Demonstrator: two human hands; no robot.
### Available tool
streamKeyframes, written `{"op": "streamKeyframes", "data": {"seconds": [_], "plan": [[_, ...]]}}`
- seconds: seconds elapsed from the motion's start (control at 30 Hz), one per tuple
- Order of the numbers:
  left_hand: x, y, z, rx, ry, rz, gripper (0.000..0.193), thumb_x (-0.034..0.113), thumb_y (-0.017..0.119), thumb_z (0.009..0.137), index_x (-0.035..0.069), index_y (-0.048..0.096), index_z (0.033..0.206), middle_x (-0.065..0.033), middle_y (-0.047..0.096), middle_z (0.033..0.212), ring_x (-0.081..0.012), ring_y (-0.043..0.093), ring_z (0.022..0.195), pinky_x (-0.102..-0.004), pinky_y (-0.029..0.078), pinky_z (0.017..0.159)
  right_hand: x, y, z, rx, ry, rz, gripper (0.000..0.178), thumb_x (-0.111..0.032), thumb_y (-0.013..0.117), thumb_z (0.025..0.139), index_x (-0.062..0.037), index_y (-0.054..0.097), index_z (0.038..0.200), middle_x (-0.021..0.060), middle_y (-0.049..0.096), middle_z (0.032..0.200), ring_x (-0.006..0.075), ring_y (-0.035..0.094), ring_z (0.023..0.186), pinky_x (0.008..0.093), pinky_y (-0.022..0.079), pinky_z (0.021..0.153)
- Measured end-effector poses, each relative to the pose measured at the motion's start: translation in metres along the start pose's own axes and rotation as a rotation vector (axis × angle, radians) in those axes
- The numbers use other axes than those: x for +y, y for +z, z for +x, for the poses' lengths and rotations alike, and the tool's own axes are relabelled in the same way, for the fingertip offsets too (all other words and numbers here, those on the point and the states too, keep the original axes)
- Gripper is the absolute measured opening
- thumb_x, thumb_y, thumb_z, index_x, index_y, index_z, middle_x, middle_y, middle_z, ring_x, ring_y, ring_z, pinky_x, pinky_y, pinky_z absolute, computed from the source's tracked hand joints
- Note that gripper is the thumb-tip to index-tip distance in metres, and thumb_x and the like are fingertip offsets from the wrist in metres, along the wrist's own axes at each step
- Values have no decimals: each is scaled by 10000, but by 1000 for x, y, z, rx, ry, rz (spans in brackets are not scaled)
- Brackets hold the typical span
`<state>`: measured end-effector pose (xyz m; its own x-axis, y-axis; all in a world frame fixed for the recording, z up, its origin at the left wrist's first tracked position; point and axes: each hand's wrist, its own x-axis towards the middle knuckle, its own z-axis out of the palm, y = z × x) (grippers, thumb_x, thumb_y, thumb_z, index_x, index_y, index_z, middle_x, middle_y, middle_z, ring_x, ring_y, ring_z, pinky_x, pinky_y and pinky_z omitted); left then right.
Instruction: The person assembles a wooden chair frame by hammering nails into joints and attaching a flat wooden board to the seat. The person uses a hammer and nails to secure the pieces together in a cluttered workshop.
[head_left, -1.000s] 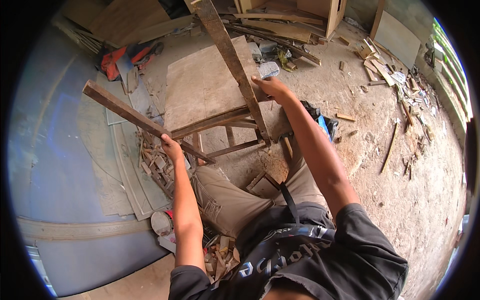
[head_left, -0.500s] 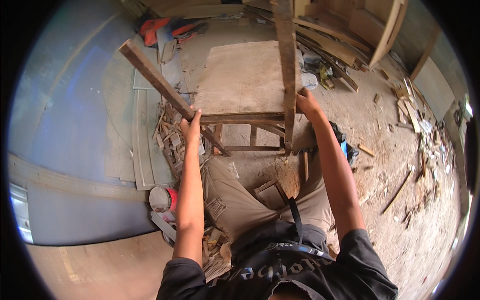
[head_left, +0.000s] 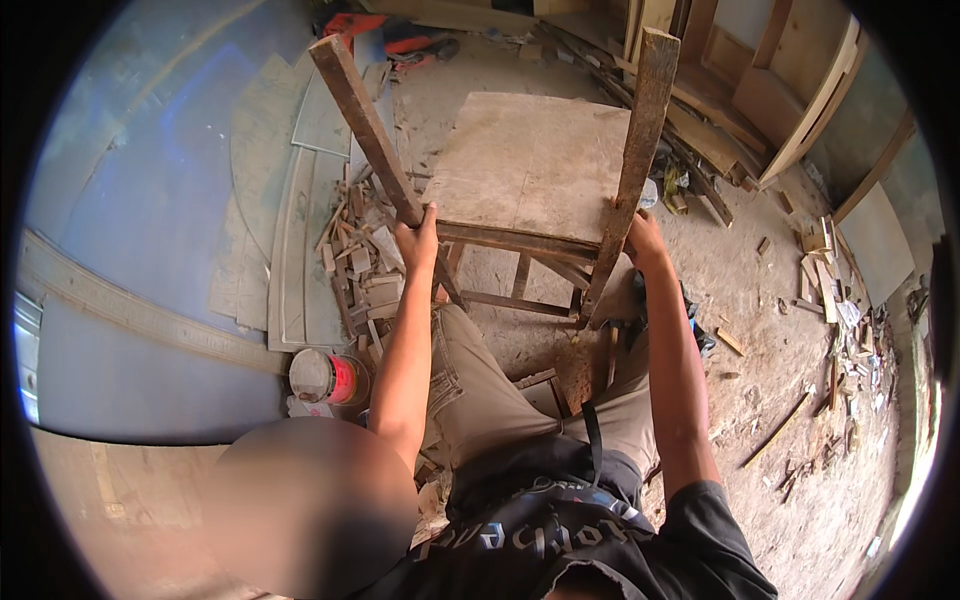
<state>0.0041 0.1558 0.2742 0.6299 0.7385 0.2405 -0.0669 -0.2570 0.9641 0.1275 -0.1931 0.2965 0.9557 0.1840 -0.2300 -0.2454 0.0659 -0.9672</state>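
Note:
A worn wooden chair [head_left: 530, 160] stands in front of me between my knees. It has a flat plywood seat, two dark posts rising at its near corners and rails below. My left hand [head_left: 418, 240] is closed around the left post [head_left: 365, 130] at seat height. On the far side of the right post [head_left: 640, 130], my right hand [head_left: 645, 238] grips it at about the same height; its fingertips are partly hidden. No backrest slat joins the posts.
Scrap wood [head_left: 365, 265] lies left of the chair, near a lidded can [head_left: 322, 375] with a red label. Planks [head_left: 700, 140] and wooden cabinet frames [head_left: 790, 80] stand at the far right. Offcuts [head_left: 825, 270] litter the right floor. A blurred round patch covers the lower left.
The chair has shifted right in the view, with both hands still on it. Its right post now leans rightward and its top shows. The left post stands steeper than before.

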Motion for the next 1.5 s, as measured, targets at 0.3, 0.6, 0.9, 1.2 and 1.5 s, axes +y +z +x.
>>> {"op": "streamKeyframes", "data": {"seconds": [0.3, 0.6, 0.9, 1.2, 1.5], "plan": [[73, 44, -78, 461, 713, 214, 450, 230, 581, 927, -55, 462, 1254, -293, 553, 1176, -341, 499, 1224, -471, 360, 1054, -1, 0, -1, -1, -53, 84, 262, -165, 580, 905, 42, 611, 1061, 98, 665, 913, 187, 650, 735, 334, 525, 579], [73, 153, -54, -956, 761, 815, 651, 529, 170, 1005, 123, 294, 1498, -93, 202, 1584, -238, 166, 1468, -478, 106, 1195, 11, 3, 5, -33, -35, 85, 310, -304, 670, 914, -53, 641, 1094, 5, 636, 810, 89, 594, 638, 248, 423, 456], [69, 159, 67, -962, 726, 1141, 634, 574, 257, 991, 242, 202, 1527, -46, 152, 1601, -264, 114, 1476, -503, 41, 1193, -4, 10, -13, -8, -31, 98, 379, -383, 718, 873, -38, 649, 1014, -16, 566, 689, 79, 515, 556, 262, 376, 458], [62, 271, 106, -931, 523, 749, 576, 440, 509, 946, 116, 440, 1417, -192, 423, 1458, -302, 490, 1283, -472, 399, 1049, 23, -20, 14, -23, 1, 108, 326, -292, 697, 904, -14, 620, 1056, 14, 617, 850, 100, 579, 682, 261, 469, 543], [18, 209, 231, -377, 156, 1052, 683, 545, 359, 979, 147, 237, 1520, -145, 206, 1575, -312, 151, 1467, -553, 53, 1184, 28, 1, 12, 40, -83, 56, 467, -305, 722, 880, 29, 565, 1165, 79, 624, 966, 166, 606, 820, 335, 517, 658]]}}
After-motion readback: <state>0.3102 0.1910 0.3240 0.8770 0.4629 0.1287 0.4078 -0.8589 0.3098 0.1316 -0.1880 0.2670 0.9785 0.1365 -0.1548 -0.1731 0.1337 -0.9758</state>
